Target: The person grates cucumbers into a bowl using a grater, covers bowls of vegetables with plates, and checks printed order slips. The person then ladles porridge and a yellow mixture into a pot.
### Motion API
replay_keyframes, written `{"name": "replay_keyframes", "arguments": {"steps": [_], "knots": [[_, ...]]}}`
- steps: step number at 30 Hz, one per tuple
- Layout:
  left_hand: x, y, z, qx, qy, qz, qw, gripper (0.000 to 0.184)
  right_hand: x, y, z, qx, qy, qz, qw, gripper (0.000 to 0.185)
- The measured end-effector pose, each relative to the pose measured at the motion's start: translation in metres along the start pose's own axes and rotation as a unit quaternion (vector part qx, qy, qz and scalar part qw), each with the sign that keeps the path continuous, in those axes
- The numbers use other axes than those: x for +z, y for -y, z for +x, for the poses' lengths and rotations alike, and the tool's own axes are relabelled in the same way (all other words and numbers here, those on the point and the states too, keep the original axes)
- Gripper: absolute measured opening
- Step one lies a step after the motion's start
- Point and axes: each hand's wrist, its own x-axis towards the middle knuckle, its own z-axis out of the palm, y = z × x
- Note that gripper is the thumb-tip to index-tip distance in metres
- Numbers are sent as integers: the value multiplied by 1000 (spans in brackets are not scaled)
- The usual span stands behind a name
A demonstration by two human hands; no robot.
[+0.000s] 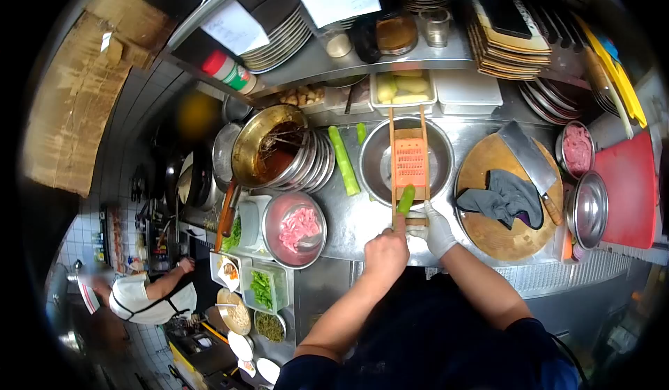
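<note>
Steel counter (481,134): runs across the middle of the view, under the bowls, boards and trays.
Round chopping board (481,233): on the counter to the right of the grater, with a dark grey cloth (503,195) lying crumpled over its middle.
Steel bowl (371,157): on the counter, directly beneath the grater.
Grater (410,154): wooden frame with an orange, toothed panel, laid lengthwise across the bowl; its far prongs reach toward a white tub (433,96) of pale peeled vegetables.
Meat bowl (313,251): holds pale pink strips, left of the grater and near the counter's front edge.
Cleaver (527,159): lies along the right side of the chopping board, handle toward the person.
Long green stalk (343,160): on the counter, just left of the steel bowl.
Right hand (437,231): gloved, fingers clamped on the grater's near end.
Left hand (387,253): bare, index finger stretched to the green piece's near end, other fingers curled; whether they pinch it, I cannot tell.
Green vegetable piece (405,199): on the lower part of the grater, tilted slightly.
</note>
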Motion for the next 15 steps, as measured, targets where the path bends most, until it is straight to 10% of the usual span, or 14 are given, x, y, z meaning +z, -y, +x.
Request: {"name": "replay_keyframes", "arguments": {"steps": [12,15], "knots": [[35,24,178,-36,-36,42,998,19,10,11,-10,1,-22,-29,999,51],[-4,8,139,-5,-57,-7,998,34,2,3,-2,22,-49,-23,998,54]]}}
